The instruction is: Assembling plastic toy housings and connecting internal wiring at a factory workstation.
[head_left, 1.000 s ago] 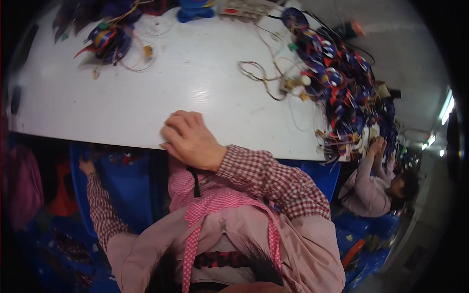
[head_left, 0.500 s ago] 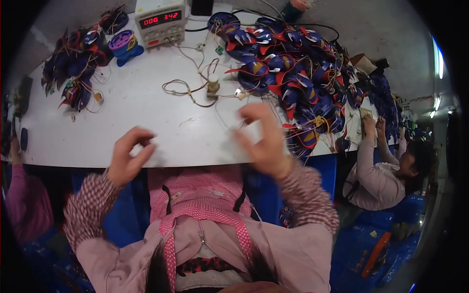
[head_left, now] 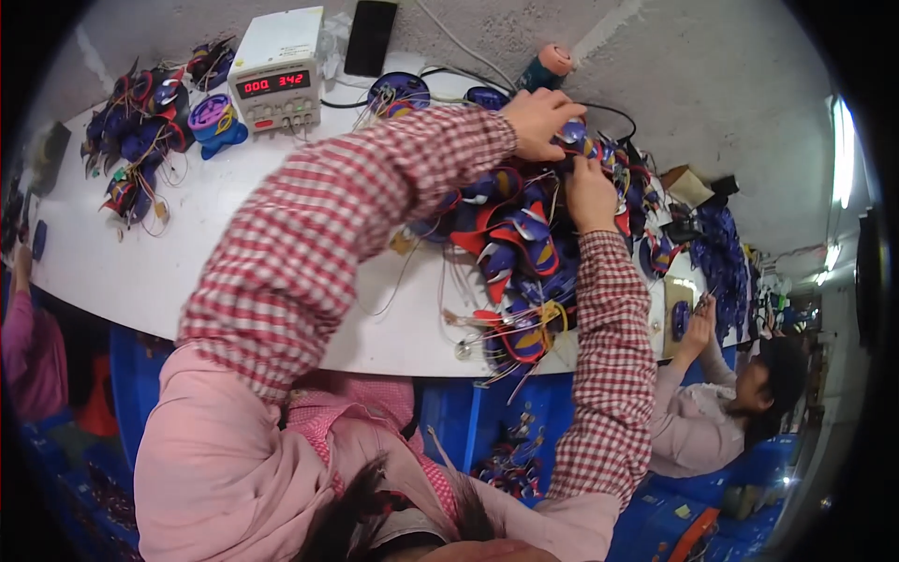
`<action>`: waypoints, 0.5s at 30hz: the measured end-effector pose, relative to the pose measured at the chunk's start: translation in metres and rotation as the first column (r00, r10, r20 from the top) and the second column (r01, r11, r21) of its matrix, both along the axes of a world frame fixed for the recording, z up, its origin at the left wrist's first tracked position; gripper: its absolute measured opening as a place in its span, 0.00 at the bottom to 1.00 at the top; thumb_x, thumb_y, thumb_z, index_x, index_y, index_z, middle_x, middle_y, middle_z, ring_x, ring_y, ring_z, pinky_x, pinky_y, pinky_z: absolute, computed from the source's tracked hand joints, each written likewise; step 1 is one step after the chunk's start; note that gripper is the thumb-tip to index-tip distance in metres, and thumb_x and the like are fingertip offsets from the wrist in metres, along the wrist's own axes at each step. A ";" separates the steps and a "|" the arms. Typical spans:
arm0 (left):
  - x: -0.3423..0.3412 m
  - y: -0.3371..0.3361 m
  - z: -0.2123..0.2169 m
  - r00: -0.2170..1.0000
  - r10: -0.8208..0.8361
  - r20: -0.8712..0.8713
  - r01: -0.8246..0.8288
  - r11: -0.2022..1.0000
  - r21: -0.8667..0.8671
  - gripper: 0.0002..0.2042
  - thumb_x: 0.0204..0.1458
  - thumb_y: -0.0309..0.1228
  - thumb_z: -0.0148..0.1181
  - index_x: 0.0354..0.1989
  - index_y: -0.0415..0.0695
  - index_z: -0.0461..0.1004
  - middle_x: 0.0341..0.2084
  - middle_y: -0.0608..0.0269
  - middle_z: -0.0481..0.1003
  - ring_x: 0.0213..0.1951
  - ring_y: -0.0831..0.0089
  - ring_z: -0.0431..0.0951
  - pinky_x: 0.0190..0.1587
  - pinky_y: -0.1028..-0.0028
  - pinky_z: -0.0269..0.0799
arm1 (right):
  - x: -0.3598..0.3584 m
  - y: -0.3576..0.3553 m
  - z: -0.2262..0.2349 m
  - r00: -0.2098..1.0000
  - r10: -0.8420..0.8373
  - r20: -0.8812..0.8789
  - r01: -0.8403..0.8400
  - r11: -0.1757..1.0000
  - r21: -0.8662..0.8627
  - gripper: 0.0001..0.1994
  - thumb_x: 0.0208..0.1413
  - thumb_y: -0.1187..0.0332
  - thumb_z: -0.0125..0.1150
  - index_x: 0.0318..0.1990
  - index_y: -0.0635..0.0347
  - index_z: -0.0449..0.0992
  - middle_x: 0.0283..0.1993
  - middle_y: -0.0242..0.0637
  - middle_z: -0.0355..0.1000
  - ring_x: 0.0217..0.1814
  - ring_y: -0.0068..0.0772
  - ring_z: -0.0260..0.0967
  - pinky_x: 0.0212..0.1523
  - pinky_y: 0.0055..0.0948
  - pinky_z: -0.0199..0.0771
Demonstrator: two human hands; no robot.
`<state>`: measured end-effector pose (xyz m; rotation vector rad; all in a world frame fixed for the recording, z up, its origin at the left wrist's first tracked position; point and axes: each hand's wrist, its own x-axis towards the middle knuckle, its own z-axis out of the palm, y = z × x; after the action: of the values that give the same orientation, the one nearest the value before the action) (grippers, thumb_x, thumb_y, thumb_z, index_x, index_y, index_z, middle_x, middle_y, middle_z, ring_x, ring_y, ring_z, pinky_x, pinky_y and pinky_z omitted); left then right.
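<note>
Reaching far right over the table (head_left: pixel 140 272): left hand (head_left: pixel 538 120) and right hand (head_left: pixel 590 192) pinching one blue part (head_left: pixel 573 133) atop the pile (head_left: pixel 524 253).

White bench (head_left: pixel 187 253) carrying cream box-shaped power supply with red digital display (head_left: pixel 278 67), black flat phone (head_left: pixel 371 36), purple round spool (head_left: pixel 212 116). Seated co-worker (head_left: pixel 721 412) at right.

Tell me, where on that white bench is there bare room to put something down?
The widest bare patch of the white bench lies between the left pile of wired parts and the big heap of blue-and-red parts, in front of the power supply. Around both hands, left hand and right hand, it is crowded.
</note>
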<state>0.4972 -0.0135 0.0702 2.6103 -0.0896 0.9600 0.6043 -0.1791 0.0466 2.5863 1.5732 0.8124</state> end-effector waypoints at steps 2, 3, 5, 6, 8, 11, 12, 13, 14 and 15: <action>0.034 -0.007 -0.007 0.997 0.080 -0.006 -0.079 0.995 0.067 0.37 0.36 0.44 0.65 0.58 0.48 0.61 0.52 0.52 0.64 0.54 0.56 0.64 0.56 0.62 0.60 | 0.002 0.004 -0.008 0.998 0.009 0.058 -0.009 1.000 -0.002 0.07 0.52 0.68 0.51 0.37 0.59 0.70 0.35 0.41 0.69 0.31 0.40 0.72 0.28 0.34 0.75; 0.045 -0.006 -0.008 0.992 0.126 -0.007 -0.124 0.987 0.100 0.39 0.34 0.45 0.66 0.59 0.49 0.61 0.53 0.52 0.63 0.55 0.56 0.63 0.56 0.61 0.60 | 0.000 0.008 -0.011 0.994 0.023 0.105 -0.023 1.000 -0.007 0.07 0.52 0.68 0.50 0.37 0.59 0.69 0.35 0.40 0.69 0.30 0.39 0.72 0.27 0.33 0.75; 0.060 -0.007 0.001 0.984 0.088 -0.157 -0.077 0.994 0.075 0.40 0.32 0.46 0.67 0.59 0.50 0.61 0.54 0.52 0.62 0.56 0.56 0.62 0.56 0.60 0.59 | -0.002 0.006 -0.011 0.988 0.029 0.153 -0.028 1.000 -0.009 0.07 0.52 0.69 0.49 0.36 0.59 0.69 0.35 0.40 0.68 0.29 0.37 0.72 0.25 0.32 0.75; 0.066 -0.005 0.004 0.949 0.049 -0.311 -0.039 0.998 0.041 0.41 0.31 0.47 0.67 0.59 0.51 0.61 0.55 0.52 0.61 0.57 0.56 0.61 0.57 0.60 0.59 | -0.003 0.006 -0.010 0.987 0.024 0.156 -0.024 1.000 -0.006 0.06 0.52 0.69 0.49 0.36 0.58 0.69 0.34 0.39 0.68 0.29 0.36 0.72 0.25 0.31 0.75; 0.072 -0.001 0.005 0.889 0.011 -0.457 -0.011 1.000 0.002 0.42 0.30 0.47 0.67 0.59 0.51 0.61 0.56 0.51 0.60 0.58 0.56 0.60 0.57 0.59 0.59 | -0.006 0.005 -0.009 0.987 0.021 0.157 -0.021 1.000 -0.001 0.04 0.52 0.70 0.49 0.34 0.58 0.68 0.34 0.39 0.67 0.29 0.34 0.72 0.25 0.30 0.75; 0.074 -0.003 0.010 0.833 -0.028 -0.553 0.008 0.999 -0.038 0.40 0.28 0.48 0.67 0.57 0.50 0.64 0.58 0.50 0.60 0.58 0.55 0.62 0.55 0.59 0.62 | -0.003 -0.007 -0.003 0.986 0.056 0.154 -0.060 0.998 0.021 0.03 0.51 0.71 0.50 0.33 0.57 0.68 0.33 0.39 0.67 0.30 0.35 0.72 0.26 0.30 0.75; 0.070 -0.003 0.015 0.829 -0.024 -0.559 0.003 0.999 -0.039 0.40 0.28 0.48 0.67 0.57 0.50 0.64 0.58 0.50 0.60 0.58 0.55 0.62 0.55 0.59 0.62 | -0.003 -0.009 -0.002 0.985 0.083 0.149 -0.089 0.996 0.029 0.03 0.51 0.71 0.50 0.33 0.57 0.67 0.32 0.38 0.66 0.30 0.36 0.72 0.26 0.31 0.75; 0.067 -0.002 0.022 0.845 0.027 -0.535 -0.059 0.997 -0.043 0.39 0.28 0.47 0.67 0.55 0.48 0.65 0.57 0.50 0.61 0.57 0.55 0.63 0.54 0.60 0.63 | 0.000 -0.012 0.001 0.986 0.090 0.140 -0.095 0.995 0.028 0.03 0.51 0.71 0.50 0.33 0.57 0.67 0.32 0.38 0.66 0.30 0.36 0.72 0.26 0.31 0.75; 0.065 0.000 0.030 0.856 0.079 -0.511 -0.121 0.991 -0.049 0.38 0.28 0.47 0.67 0.54 0.47 0.66 0.56 0.49 0.62 0.56 0.56 0.64 0.53 0.61 0.64 | 0.006 -0.017 0.006 0.984 0.122 0.128 -0.134 0.987 0.087 0.06 0.50 0.70 0.53 0.36 0.58 0.68 0.34 0.40 0.68 0.31 0.39 0.72 0.28 0.32 0.74; 0.059 0.001 0.039 0.862 0.133 -0.488 -0.182 0.982 -0.054 0.37 0.28 0.46 0.67 0.52 0.46 0.68 0.55 0.49 0.63 0.55 0.56 0.65 0.52 0.62 0.66 | 0.011 -0.023 0.012 0.982 0.152 0.114 -0.168 0.974 0.149 0.10 0.49 0.69 0.56 0.39 0.59 0.69 0.37 0.42 0.69 0.32 0.41 0.72 0.30 0.33 0.74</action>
<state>0.5567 -0.0121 0.1097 2.7097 0.2962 0.3168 0.6149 -0.2021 0.0584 2.4962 1.7742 1.1061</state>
